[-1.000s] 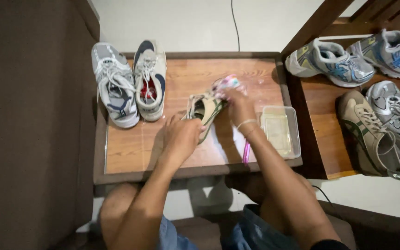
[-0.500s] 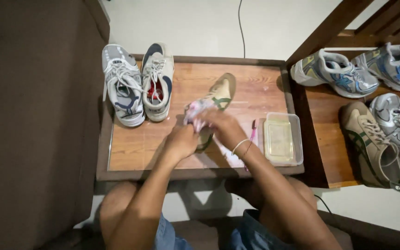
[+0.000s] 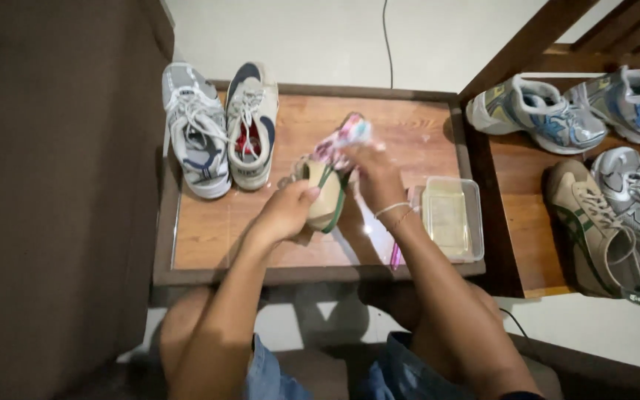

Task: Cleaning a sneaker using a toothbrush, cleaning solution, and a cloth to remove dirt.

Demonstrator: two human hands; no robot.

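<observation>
The left hand (image 3: 284,213) was clamped around the heel of a beige sneaker with green stripes (image 3: 323,194), holding it tilted up above the wooden tray table (image 3: 209,237). The right hand (image 3: 374,172) gripped a pink patterned cloth (image 3: 342,138) pressed against the shoe's far end. A clear plastic container (image 3: 450,218) sat just to the right, a pink toothbrush (image 3: 395,255) beside it. Two grey sneakers (image 3: 220,130) rested at the table's left.

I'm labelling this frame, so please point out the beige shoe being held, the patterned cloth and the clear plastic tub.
Beige shoe (image 3: 323,194), head view, on its heel end.
Patterned cloth (image 3: 342,139), head view, on the bunched middle.
Clear plastic tub (image 3: 450,215), head view, on its see-through bottom.
</observation>
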